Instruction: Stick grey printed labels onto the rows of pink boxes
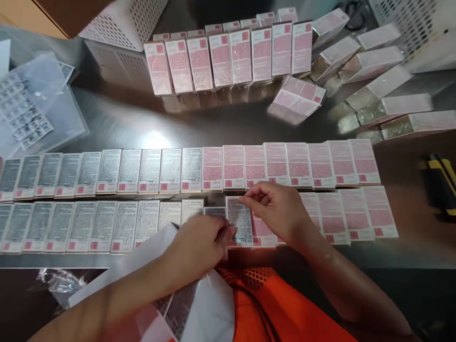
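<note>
Orange cloth (270, 304) is lying closest to me, beside a white backing sheet (210, 313) under my left forearm. Just beyond, my left hand (199, 247) and right hand (276, 211) are pinching a grey printed label (239, 221) by its lower and upper edges, fingers closed on it, laying it onto a pink box (261, 230) in the near row. Farther off, another row of boxes (299, 164) is lying flat, and upright boxes (231, 59) are standing against a white perforated basket (124, 28).
</note>
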Demonstrator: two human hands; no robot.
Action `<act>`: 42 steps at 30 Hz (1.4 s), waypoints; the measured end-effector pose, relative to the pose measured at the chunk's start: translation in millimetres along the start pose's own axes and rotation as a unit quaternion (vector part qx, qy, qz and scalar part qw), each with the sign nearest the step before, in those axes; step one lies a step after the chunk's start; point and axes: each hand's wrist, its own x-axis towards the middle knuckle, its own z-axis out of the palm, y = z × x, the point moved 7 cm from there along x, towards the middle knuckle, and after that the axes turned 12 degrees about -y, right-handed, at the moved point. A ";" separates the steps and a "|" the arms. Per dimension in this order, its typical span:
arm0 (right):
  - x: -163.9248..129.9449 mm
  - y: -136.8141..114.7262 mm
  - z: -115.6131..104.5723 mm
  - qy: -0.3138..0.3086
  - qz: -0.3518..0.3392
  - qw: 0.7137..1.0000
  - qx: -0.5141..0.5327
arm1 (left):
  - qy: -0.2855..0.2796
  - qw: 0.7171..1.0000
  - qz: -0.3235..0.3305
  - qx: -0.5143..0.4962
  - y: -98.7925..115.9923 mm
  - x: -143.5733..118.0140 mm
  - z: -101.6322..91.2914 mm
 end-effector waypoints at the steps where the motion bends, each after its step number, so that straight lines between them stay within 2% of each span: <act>1: 0.5 0.0 0.3 0.003 0.001 1.000 -0.007 | -0.002 1.000 -0.001 0.000 -0.6 1.2 -0.2; 9: 1.4 -0.7 1.7 0.002 -0.002 1.000 -0.020 | -0.008 1.000 0.004 -0.021 -5.6 4.7 0.4; 17: -0.1 -5.0 0.3 0.032 -0.035 0.997 -0.059 | -0.026 0.999 0.007 -0.044 -8.0 9.7 0.5; 27: -0.1 -6.8 0.4 0.045 -0.042 0.995 -0.080 | -0.035 0.998 0.007 -0.055 -6.5 9.8 -0.5; 35: -1.3 -9.5 -0.4 0.053 -0.049 0.993 -0.094 | -0.034 0.999 -0.004 -0.034 -5.6 11.1 -2.0; 42: -4.2 -2.7 -3.3 0.065 -0.034 0.997 -0.035 | -0.043 0.999 -0.009 -0.032 -6.2 9.9 -0.9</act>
